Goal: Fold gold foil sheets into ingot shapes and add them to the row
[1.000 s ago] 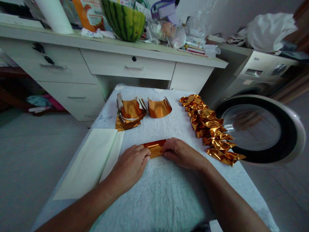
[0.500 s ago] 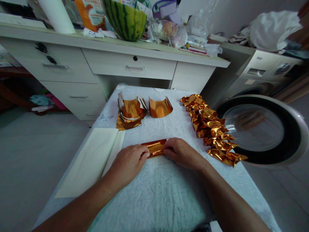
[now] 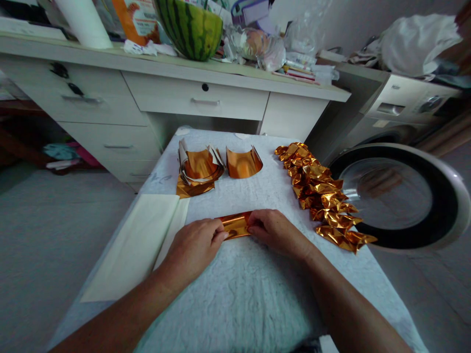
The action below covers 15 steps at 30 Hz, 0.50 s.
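A sheet of shiny gold foil paper (image 3: 236, 225) lies on the cloth-covered table, its long edges curled up. My left hand (image 3: 200, 240) pinches its left end and my right hand (image 3: 270, 228) pinches its right end. Beyond them a single curved gold sheet (image 3: 244, 164) stands beside a nested stack of curved gold sheets (image 3: 200, 166) with pale backs. To the right, several folded gold foil ingots (image 3: 319, 189) lie in an overlapping row. White paper sheets (image 3: 136, 245) lie by my left forearm.
Behind the table (image 3: 235, 294) stands a white desk (image 3: 198, 95) with drawers. It bears a cut watermelon (image 3: 189, 32), a white roll (image 3: 83, 22) and plastic bags. The open round door (image 3: 454, 196) of a washing machine (image 3: 401, 105) reaches close to the table's right edge.
Both hands keep hold of the foil sheet's ends. Its near edge seems slightly more rolled, and my fingers have shifted a little. The view has moved slightly.
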Tool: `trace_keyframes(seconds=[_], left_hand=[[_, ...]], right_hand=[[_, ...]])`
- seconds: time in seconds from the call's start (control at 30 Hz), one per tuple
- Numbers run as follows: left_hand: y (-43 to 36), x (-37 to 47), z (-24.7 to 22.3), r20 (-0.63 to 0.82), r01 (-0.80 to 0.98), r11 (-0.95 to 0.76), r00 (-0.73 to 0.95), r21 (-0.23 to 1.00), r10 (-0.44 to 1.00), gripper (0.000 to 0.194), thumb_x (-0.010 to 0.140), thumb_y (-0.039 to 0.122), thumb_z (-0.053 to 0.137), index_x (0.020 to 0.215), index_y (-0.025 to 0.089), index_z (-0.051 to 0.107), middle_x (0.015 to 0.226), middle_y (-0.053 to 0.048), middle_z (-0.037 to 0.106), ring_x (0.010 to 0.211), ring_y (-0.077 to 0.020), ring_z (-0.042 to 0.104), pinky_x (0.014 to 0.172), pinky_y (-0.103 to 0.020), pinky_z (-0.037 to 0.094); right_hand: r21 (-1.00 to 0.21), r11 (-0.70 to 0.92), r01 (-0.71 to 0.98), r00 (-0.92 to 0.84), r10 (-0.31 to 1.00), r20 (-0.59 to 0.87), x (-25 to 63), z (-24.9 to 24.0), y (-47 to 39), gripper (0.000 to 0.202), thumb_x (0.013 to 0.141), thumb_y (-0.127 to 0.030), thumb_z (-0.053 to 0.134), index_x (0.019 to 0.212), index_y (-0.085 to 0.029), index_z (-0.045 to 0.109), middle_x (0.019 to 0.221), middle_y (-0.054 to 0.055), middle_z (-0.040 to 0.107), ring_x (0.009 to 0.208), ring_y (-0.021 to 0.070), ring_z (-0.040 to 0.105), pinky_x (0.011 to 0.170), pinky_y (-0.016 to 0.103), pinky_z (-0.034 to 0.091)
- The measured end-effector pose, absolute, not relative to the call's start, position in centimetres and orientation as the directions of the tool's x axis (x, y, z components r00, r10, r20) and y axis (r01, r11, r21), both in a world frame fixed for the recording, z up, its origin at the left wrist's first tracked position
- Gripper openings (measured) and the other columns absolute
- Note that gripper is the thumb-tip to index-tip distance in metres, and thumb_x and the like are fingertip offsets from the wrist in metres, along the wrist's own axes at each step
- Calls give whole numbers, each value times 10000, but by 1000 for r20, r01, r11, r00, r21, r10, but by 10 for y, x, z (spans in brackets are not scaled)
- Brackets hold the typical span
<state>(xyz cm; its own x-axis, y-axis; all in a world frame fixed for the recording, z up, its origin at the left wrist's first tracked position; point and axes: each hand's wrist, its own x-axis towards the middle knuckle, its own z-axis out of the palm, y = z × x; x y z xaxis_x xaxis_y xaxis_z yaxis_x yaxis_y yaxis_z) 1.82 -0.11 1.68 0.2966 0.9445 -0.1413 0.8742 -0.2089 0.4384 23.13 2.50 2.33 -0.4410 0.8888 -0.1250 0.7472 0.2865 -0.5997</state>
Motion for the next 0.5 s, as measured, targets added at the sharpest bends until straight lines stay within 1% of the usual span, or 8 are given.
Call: trace_keyframes(seconds=[0.2,0.37,0.5], left_hand=[[0,20,16,-149,874,-209,300,438,942,164,921,205,492,825,203,625,885,-28,706,834,-193,645,726,-293,418],[1,20,19,-168,891,-194,283,411,944,157,909,215,499,814,206,624,854,-21,703,790,-192,642,689,-290,399],[1,20,20,-189,904,-180,268,387,945,151,897,226,518,795,210,628,811,-15,700,753,-191,638,659,-288,376]], right_hand=[[-597,286,750,-440,889,-126,231,21,25,84,822,-107,586,819,-170,642,760,1,661,672,111,555,623,220,331],[-599,289,746,-438,892,-114,233,21,24,79,818,-104,600,852,-176,599,741,-17,631,642,102,527,600,216,307],[-606,269,748,-422,898,-123,233,21,24,118,799,-106,620,860,-182,552,707,-36,594,617,97,503,586,214,293]])
